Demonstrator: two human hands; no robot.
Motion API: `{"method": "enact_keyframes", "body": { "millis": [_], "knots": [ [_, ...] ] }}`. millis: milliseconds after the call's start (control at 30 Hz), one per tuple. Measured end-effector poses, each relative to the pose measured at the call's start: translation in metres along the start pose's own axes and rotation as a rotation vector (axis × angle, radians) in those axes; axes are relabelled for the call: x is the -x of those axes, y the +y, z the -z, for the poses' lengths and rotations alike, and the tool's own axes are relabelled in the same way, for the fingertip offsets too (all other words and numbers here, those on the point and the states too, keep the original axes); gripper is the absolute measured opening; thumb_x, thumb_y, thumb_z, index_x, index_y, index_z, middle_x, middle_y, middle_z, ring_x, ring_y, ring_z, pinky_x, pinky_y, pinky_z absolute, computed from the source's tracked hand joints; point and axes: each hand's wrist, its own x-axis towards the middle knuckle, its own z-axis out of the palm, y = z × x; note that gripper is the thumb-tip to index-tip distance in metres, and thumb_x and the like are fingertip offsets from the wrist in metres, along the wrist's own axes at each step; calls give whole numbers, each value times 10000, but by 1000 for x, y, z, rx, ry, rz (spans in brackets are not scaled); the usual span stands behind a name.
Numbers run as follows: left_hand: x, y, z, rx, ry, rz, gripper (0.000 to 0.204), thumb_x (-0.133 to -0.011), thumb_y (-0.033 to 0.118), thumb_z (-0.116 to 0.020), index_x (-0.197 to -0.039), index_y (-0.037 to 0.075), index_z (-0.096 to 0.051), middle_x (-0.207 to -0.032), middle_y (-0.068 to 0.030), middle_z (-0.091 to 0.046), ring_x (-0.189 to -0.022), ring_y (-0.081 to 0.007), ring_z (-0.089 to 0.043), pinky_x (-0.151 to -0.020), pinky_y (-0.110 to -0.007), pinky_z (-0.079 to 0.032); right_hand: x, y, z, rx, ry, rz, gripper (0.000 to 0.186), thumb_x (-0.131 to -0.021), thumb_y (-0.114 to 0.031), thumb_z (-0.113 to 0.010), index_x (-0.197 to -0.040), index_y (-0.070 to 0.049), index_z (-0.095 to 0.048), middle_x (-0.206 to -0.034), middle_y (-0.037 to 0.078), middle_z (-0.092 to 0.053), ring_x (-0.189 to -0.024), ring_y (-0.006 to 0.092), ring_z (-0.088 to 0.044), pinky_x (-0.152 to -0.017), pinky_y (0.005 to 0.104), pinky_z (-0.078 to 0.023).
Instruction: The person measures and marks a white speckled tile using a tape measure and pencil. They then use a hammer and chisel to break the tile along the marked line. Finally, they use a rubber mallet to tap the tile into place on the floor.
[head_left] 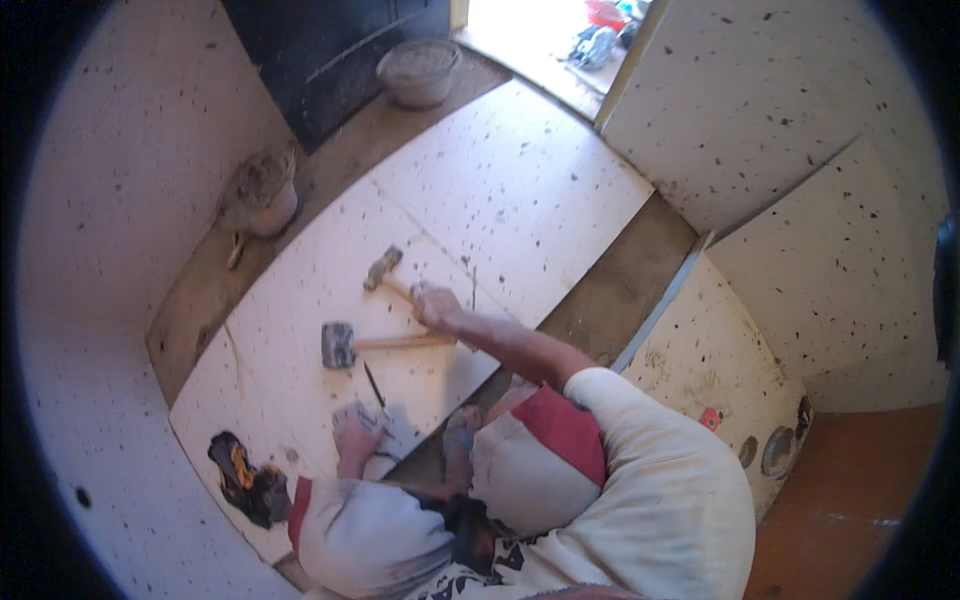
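Neither my left hand nor my right hand is in view. A co-worker in a white and red shirt and cap [535, 465] bends over large white speckled tiles [540, 190]. Their right hand [435, 305] grips a hammer [383, 268] by its wooden handle. A dark-headed mallet [337, 345] lies just below it. Their left hand [355, 430] rests low on the tile, by a thin pointed dark tool [374, 384]; I cannot tell whether it holds it. A dark bundle with orange parts [245, 475] lies at lower left.
A bucket [418, 75] and a dirty basin with tools [262, 200] stand along the far left strip of bare floor. A dark door [340, 50] adjoins a bright doorway with clutter [595, 45]. Speckled walls [760, 100] surround us. A brown board [850, 480] is at lower right.
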Motion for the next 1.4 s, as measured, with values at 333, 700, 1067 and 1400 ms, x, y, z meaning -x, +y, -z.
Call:
{"method": "enact_keyframes", "body": {
  "millis": [333,700,1067,1400],
  "knots": [
    [-5,-15,-6,96,-10,27,571,-735,288,-738,-1197,32,-521,-1164,-190,-543,-1045,-351,-554,-859,-451,-495,48,-13,52,-93,71,-12,452,-843,-271,-622,-1224,-48,-528,-1154,199,-578,-1087,356,-580,-898,450,-486],
    [-51,11,17,1579,-321,173,368,-888,260,-525,-1164,18,-548,-970,-112,-620,-814,-248,-643,-687,-420,-560,125,35,42,-48,-27,-55,219,-804,-174,-592,-976,-41,-615,-1002,168,-617,-985,346,-600,-827,467,-494],
    [-30,224,89,1118,-634,-334,500,-928,300,-512,-1310,9,-374,-887,-112,-598,-720,-187,-608,-599,-335,-537,174,8,94,-1132,-116,-192,337,-897,-356,-600,-984,-48,-703,-828,45,-674,-730,135,-633,-635,285,-535],
    [-49,279,99,244,-685,-808,337,-867,228,-619,-1110,-2,-579,-766,-108,-617,-706,-170,-578,-647,-332,-469,230,51,122,-1283,-54,-273,317,-901,-356,-641,-935,-43,-676,-785,10,-606,-688,98,-567,-620,244,-467]
  ]
}}
